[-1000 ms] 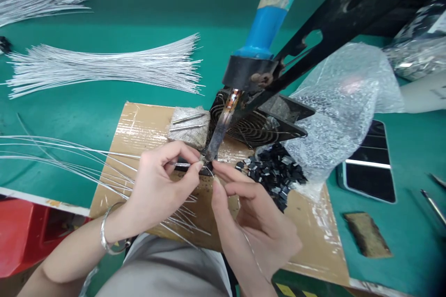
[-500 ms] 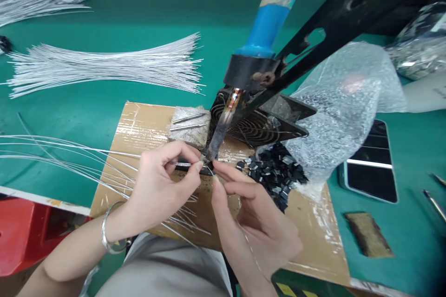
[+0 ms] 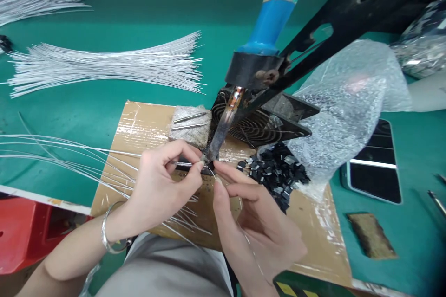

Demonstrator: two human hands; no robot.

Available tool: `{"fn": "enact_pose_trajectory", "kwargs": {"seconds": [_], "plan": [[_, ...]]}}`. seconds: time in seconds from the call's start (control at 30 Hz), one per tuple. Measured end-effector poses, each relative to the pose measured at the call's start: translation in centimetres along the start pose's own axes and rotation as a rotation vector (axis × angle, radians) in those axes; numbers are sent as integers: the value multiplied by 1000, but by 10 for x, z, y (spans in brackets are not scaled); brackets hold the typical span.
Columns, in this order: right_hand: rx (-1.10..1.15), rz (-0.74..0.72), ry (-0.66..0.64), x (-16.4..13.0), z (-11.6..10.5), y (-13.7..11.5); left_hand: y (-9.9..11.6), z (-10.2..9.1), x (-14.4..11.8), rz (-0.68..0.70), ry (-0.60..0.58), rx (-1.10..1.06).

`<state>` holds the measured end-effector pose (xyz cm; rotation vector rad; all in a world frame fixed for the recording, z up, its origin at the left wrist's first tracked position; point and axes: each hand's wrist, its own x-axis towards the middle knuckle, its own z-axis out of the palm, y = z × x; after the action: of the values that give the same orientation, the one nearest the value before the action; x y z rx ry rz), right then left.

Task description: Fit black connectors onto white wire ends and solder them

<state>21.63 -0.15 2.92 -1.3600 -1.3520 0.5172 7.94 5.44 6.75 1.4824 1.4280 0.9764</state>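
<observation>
A soldering iron (image 3: 220,137) with a blue handle points down, fixed in a black stand, its tip at my fingertips. My left hand (image 3: 162,188) is closed, thumb and forefinger pinching a thin white wire (image 3: 125,152) close to that tip. Between the fingers of my right hand (image 3: 256,222) runs a thin silvery solder wire (image 3: 253,253), its end bent toward the iron's tip. It trails down across the palm. A small dark block (image 3: 181,163) lies under my left fingers, mostly covered. The joint at the tip is too small to make out.
Several loose white wires (image 3: 186,220) lie on the cardboard (image 3: 135,118). A fan (image 3: 258,125), black pieces (image 3: 275,171) and a clear plastic bag (image 3: 343,102) sit right of the iron. Left are a wire bundle (image 3: 104,67) and a pad with metal rods (image 3: 191,137); right, a phone (image 3: 374,162).
The view has shifted slightly, so the iron, phone and right hand appear a little further right. Both hands keep the same grip at the iron's tip.
</observation>
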Motion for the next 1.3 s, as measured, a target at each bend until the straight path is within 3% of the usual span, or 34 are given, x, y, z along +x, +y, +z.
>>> {"fn": "enact_pose_trajectory", "kwargs": {"seconds": [1.3], "plan": [[-187,-135,37,2,2,-3,0,0,-3,11,-13,11]]}}
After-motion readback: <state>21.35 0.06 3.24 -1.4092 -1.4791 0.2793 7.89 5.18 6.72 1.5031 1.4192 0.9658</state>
